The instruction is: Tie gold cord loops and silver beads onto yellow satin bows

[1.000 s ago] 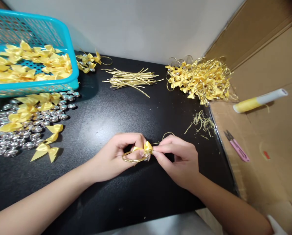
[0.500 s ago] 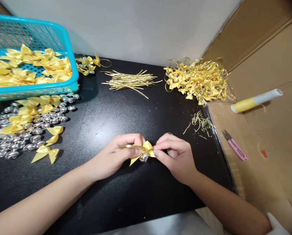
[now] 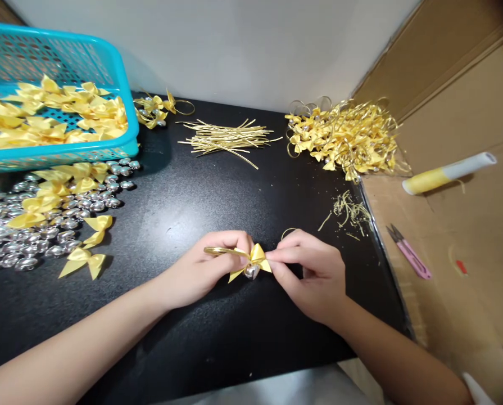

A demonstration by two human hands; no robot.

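Note:
My left hand (image 3: 217, 267) is closed, pinching a yellow ribbon bow (image 3: 257, 254) between thumb and fingers. A ring of gold cord (image 3: 221, 250) sticks out to the left over that thumb. Below the bow's middle hangs a shiny silver bead (image 3: 252, 272). Thumb and forefinger of my right hand (image 3: 312, 275) press together at the bow's right side. A thin curve of the gold cord shows above the right fingers, so they seem to grip its end; the exact pinch point is hidden.
At the left, a turquoise basket (image 3: 131, 129) holds yellow bows, with silver beads (image 3: 57, 233) and loose bows (image 3: 82, 260) before it. Gold cords (image 3: 230, 138) lie at the back. Finished-looking bows with rings (image 3: 348, 138) are heaped back right, near cord scraps (image 3: 350, 211) and pink snips (image 3: 411, 256).
The view has shifted slightly. My right hand has drawn a little to the right, and more of the cord's curve shows above it. My left hand keeps its hold on the bow.

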